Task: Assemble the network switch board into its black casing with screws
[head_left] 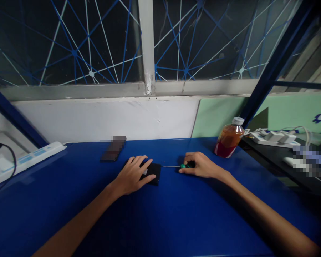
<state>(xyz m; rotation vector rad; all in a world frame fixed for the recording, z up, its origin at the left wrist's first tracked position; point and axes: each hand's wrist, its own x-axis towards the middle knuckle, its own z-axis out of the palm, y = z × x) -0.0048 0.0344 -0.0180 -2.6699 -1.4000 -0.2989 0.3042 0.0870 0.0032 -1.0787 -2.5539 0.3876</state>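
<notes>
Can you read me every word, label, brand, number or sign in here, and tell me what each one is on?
No words, brands or numbers can be read.
Bottle: white marks on its red label, too blurred to read.
Black case: a pale patch, partly covered by fingers and too small to read.
Green panel at right: a blue-and-white gear-like sign, no readable text.

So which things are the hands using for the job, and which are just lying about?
In use:
- black flat box, under the left hand
- screwdriver, in the right hand, pointing at the box

Just lying about:
- drink bottle
- white power strip on the left
- dark flat thing, too blurred to name
</notes>
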